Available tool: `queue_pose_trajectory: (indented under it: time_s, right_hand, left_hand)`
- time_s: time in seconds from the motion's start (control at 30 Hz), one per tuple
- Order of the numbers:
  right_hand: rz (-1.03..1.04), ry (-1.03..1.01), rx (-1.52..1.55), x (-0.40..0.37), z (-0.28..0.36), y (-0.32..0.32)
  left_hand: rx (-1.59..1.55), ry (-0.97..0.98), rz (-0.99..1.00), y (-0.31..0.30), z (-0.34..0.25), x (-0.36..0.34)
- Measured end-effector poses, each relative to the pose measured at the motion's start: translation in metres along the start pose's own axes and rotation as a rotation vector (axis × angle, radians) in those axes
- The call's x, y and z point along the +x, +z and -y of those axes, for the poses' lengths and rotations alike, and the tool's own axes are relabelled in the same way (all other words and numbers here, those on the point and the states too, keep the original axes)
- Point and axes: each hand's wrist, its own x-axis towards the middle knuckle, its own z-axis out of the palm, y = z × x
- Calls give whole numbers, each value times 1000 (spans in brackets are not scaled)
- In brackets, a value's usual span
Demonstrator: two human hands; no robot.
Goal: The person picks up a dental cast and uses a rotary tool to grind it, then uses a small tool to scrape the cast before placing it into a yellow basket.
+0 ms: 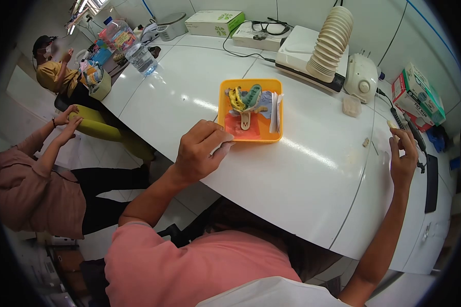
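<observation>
A yellow tray (250, 140) stands on the white table. Inside it lie a dental impression tray with an M on its handle (246, 121), a green mould piece (252, 95) and a yellow one (235, 99). Red sheet, bluish scraps and folded white papers (275, 113) share the tray. My left hand (202, 149) has its fingers curled, with thumb and forefinger pinching the tray's near left corner. Over at the right, my right hand (404, 156) pinches a small pale yellow piece (391, 124) between its fingertips; its exact kind is too small to tell.
Crumbs (366, 142) and a pinkish block (351, 106) lie near my right hand. Behind are a white machine with a ribbed hose (330, 46), a rounded white device (361, 77), glove boxes (419, 97) and a water bottle (141, 59). Two people are at left, one beside a green chair (95, 123).
</observation>
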Motion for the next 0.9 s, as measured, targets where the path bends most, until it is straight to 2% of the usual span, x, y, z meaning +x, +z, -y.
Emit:
queue_pose_trajectory:
  time_s: [0.2,0.4,0.5,0.6,0.7,0.9]
  right_hand:
    - [24,23,-13,1,-2,1]
    - [-41,-19,59,2,12,2]
    - [-65,-16,198,2,20,7]
    - [-50,94,533,-3,33,15]
    - [-55,217,913,-4,92,21]
    - [80,334,1074,-19,150,36]
  left_hand:
    - [-21,-10,14,1,-6,-1]
    - [-24,-36,44,1,-7,-1]
    - [-27,-35,35,1,-9,1]
    - [-22,-50,51,1,-8,1]
    - [-19,-57,59,0,-11,4]
    - [-30,-68,61,3,-14,7]
